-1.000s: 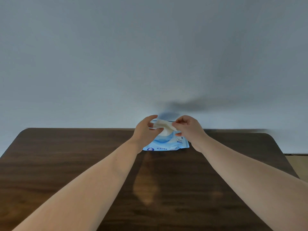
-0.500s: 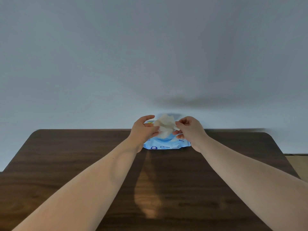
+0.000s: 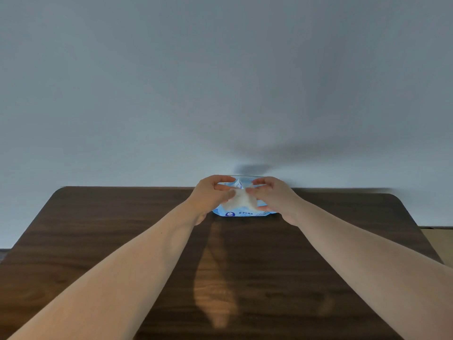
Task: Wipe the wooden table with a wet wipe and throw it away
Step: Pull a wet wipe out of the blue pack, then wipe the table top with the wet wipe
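Wooden table (image 3: 122, 241), wipe pack (image 3: 245, 213) behind hands.

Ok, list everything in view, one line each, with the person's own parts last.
table: one, dark brown wood, fills the lower half of the view.
wipes pack: one, light blue, at the far edge of the table, by the wall.
wet wipe: one, white, held between both hands above the pack.
wall: one, pale grey, behind the table.
left hand: pinching the wipe's left side.
right hand: pinching the wipe's right side.
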### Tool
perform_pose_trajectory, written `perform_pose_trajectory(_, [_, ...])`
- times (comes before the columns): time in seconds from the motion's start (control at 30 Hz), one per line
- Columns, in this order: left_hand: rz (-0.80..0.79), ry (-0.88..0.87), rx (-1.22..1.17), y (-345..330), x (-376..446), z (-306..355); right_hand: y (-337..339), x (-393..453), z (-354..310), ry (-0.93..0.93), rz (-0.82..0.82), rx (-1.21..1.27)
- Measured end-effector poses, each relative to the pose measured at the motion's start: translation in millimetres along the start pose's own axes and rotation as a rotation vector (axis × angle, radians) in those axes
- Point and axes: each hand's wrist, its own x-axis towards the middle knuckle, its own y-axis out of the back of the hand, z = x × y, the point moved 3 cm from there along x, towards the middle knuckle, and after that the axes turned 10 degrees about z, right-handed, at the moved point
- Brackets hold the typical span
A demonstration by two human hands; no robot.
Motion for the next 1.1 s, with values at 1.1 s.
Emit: perform_pose_trajectory(1.1, [0.127,0.146,0.412,187.2,-52.9,-105.3,-195.5,-0.1,-13.5,0.401,0.096,-0.348])
